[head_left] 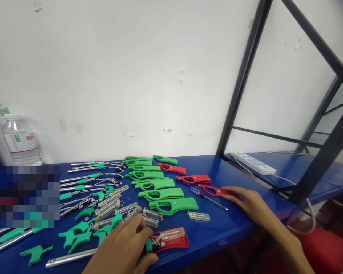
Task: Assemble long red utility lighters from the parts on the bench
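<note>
Near the front edge of the blue table, my left hand [125, 243] is closed around a half-built gas lighter, partly hidden by my fingers. Its red half shell [178, 243] holds a clear fuel tank [173, 233] and thin wires, and a metal tube [72, 258] sticks out to the left of the hand. On the right, the fingers of my right hand [244, 199] grip the handle end of a red lighter shell [213, 190], which lies on the table. Beside it lies a screwdriver [208, 198] with a purple, see-through handle.
Green lighter shells [177, 205] lie in a row mid-table, with more red shells [194, 179] beside them. Leftward are clear fuel tanks [108, 207], green triggers [81, 241] and metal tubes [88, 167] with wires. A water bottle [21, 142], a power strip [254, 163] and a black frame [242, 76] stand around.
</note>
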